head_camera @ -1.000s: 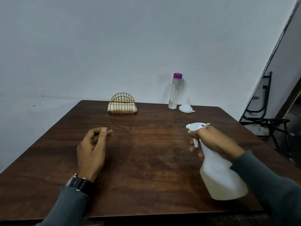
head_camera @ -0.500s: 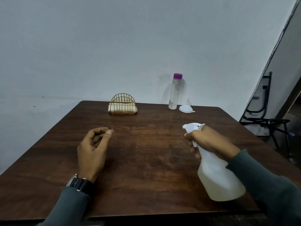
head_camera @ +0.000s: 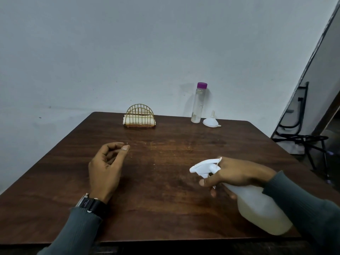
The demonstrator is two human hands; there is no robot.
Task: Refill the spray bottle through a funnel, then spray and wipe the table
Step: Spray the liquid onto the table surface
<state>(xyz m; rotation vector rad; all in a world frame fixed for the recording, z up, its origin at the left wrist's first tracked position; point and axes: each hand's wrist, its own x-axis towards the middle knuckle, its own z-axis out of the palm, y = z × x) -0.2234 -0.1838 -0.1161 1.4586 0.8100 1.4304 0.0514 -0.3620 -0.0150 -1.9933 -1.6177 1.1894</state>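
My right hand [head_camera: 237, 172] curls round the neck of the white translucent plastic spray bottle [head_camera: 261, 210], a finger at the trigger. The bottle is tipped lower than a moment ago, near the dark wooden table's [head_camera: 165, 208] front right corner. My left hand [head_camera: 106, 170] still rests loosely curled, holding nothing.

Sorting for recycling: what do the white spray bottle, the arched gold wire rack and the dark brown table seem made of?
White spray bottle: translucent matte plastic; liquid shows through its wall.
Arched gold wire rack: probably thin metal wire, brass-coloured finish.
Dark brown table: wood or wood-look laminate, can't tell which; grain streaks, faint sheen.
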